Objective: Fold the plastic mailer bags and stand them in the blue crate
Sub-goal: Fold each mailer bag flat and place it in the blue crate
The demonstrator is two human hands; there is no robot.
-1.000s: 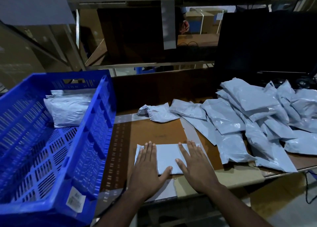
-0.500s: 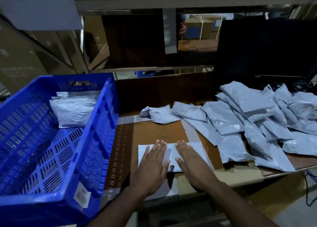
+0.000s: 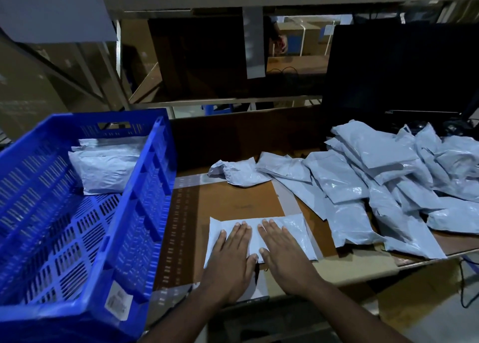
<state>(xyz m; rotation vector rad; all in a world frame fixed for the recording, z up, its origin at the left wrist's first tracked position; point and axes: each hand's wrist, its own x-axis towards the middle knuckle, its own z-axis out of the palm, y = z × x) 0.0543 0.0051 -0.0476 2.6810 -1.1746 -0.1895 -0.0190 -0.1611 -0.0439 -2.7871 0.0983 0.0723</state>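
- Hands flat and spread, palms down, side by side on one pale mailer bag (image 3: 293, 228): left hand (image 3: 232, 254) on its left half, right hand (image 3: 283, 249) on its middle, thumbs nearly touching, fingers straight and pointing toward the far edge of the table (image 3: 233, 202).
- Pressed bag lying flat and wide near the front edge of the table, left end folded to a slanted flap, right end puffed and glossy beyond the right hand.
- Blue crate (image 3: 145, 213) at the left edge of the table, slatted walls and floor, white label on its near right corner.
- Folded bags (image 3: 103, 171) standing together against the crate's far wall, touching one another; exact count unclear.
- Heap of loose bags (image 3: 383, 182) across the right half of the table, overlapping, some reaching the right front edge.
- Crumpled bag (image 3: 238, 173) at the left end of that heap, near the middle of the far edge.
- Dark monitor (image 3: 399, 68) at the far right corner behind the heap.
- Metal shelving (image 3: 197, 101) and cardboard boxes beyond the far edge, dim.
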